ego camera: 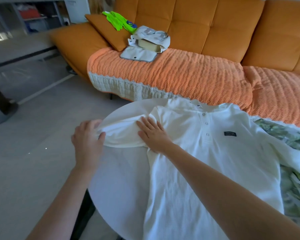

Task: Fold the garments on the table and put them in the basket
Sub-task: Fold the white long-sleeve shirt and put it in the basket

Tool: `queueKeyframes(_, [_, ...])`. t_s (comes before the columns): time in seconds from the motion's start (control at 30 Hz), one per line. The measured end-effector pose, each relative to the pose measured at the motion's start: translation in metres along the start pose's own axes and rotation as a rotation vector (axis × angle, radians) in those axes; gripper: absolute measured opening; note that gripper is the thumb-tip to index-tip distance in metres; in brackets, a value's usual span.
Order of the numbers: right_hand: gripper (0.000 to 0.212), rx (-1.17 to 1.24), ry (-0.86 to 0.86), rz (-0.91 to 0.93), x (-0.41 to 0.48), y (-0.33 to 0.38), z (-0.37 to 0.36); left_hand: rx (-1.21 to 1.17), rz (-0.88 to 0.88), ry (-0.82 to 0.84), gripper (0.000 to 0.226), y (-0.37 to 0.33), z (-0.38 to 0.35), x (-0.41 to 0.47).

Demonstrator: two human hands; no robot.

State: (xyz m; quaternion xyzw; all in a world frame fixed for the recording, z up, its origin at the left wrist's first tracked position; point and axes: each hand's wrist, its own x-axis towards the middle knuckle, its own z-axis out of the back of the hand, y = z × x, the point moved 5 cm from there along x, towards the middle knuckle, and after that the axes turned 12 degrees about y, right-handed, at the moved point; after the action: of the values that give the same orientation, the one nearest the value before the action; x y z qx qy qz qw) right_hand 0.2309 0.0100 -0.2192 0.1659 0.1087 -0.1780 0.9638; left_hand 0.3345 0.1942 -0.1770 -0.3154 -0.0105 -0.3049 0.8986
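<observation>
A white short-sleeved shirt (215, 153) with a buttoned placket and a small dark chest label lies face up, spread over a round white table (121, 179). My left hand (87, 137) grips the end of its left sleeve at the table's edge. My right hand (152, 134) lies flat, fingers straight, pressing the shoulder where the sleeve joins the body. A green patterned garment (294, 179) lies under the shirt's right side. No basket is in view.
An orange sofa (206, 32) with an orange textured throw stands just behind the table. On it lie a beige bag (150, 41) and a neon green garment (119, 20). Grey floor extends to the left, with a dark table base (0, 104) at the far left.
</observation>
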Motion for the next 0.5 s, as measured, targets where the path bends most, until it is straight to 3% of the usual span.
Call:
queueKeyframes(0.1, [0.051, 0.010, -0.010, 0.006, -0.002, 0.000, 0.000, -0.107, 0.107, 0.208, 0.048, 0.030, -0.001, 0.011])
queueKeyframes(0.3, [0.051, -0.001, -0.028, 0.005, -0.003, 0.002, 0.000, -0.188, 0.117, 0.229, 0.013, 0.064, 0.006, 0.034])
queueKeyframes(0.4, [0.051, 0.000, -0.036, 0.008, -0.004, 0.002, 0.000, -0.177, 0.139, 0.339, 0.021, 0.064, 0.004, 0.055])
queueKeyframes(0.5, [0.050, -0.008, -0.046, 0.005, -0.005, 0.002, 0.000, -0.384, 0.193, 0.455, 0.026, 0.059, 0.002, 0.075])
